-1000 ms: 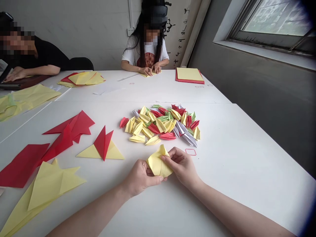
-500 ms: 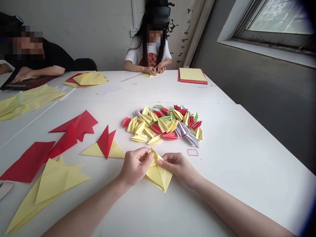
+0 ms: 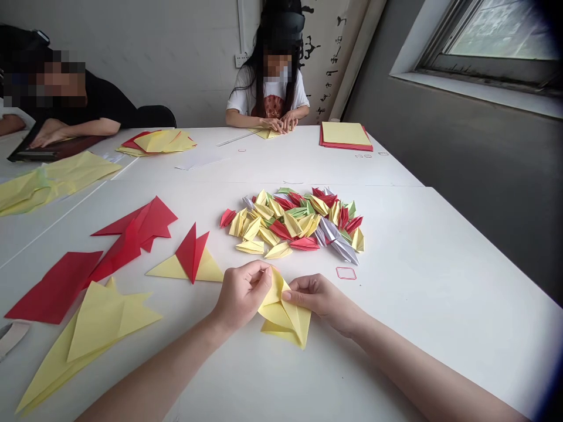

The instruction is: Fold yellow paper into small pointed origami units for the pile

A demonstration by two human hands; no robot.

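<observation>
A partly folded sheet of yellow paper [image 3: 290,316] is held up between both hands, near the table's front. My left hand [image 3: 246,290] pinches its upper left edge between thumb and fingers. On the right side, my right hand [image 3: 314,296] grips it with the thumb on top and the fingers behind. The paper's layers stand apart at the lower left. Just beyond the hands lies a heap of small folded paper pieces [image 3: 292,225] in yellow, red, green and pale purple. Left of my left hand rests a red folded piece [image 3: 192,255] upon a yellow one.
Red folded papers [image 3: 141,231] and yellow folded papers [image 3: 94,328] lie on the left. A stack of square sheets [image 3: 346,135] sits at the far right. Across the white table [image 3: 417,281], one person [image 3: 270,99] folds yellow paper; another person [image 3: 103,108] leans at the far left.
The yellow paper has opened at its lower left, its layers spreading apart, and its bottom corner has swung slightly right. Both hands keep their grip. The whole view has shifted slightly.
</observation>
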